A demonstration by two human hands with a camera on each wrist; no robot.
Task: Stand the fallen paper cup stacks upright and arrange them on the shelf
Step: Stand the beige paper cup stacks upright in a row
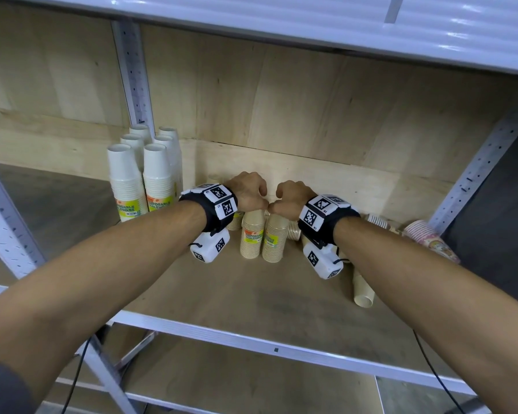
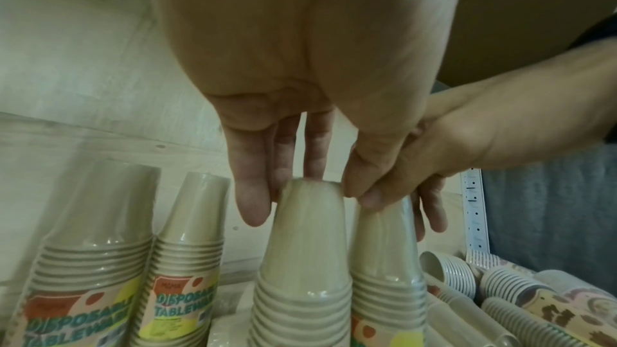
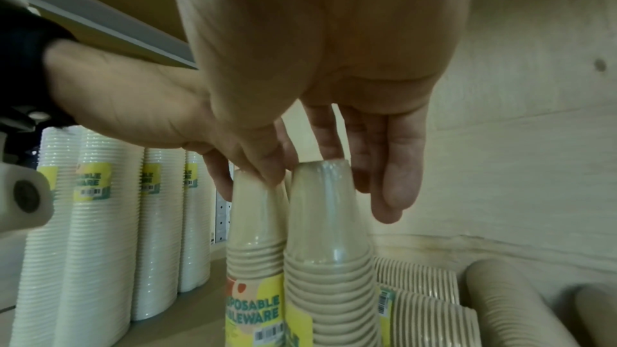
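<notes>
Two beige wrapped paper cup stacks stand upright side by side mid-shelf. My left hand [image 1: 251,192] [image 2: 305,194] pinches the top of the left beige stack [image 1: 252,239] [image 2: 307,242] between thumb and fingers. Touching it, my right hand [image 1: 290,198] [image 3: 327,184] grips the top of the right beige stack [image 1: 276,239] [image 3: 328,234] the same way. To the right, a beige stack [image 1: 363,289] and a pink patterned stack [image 1: 429,237] lie fallen, with more fallen stacks [image 3: 420,308] behind.
Several tall white cup stacks [image 1: 132,180] stand upright at the back left. Two more upright beige stacks [image 2: 93,247] stand just left of my left hand. The plywood shelf board [image 1: 222,291] has a metal front rail [image 1: 251,334]. An upper shelf [image 1: 311,22] hangs overhead.
</notes>
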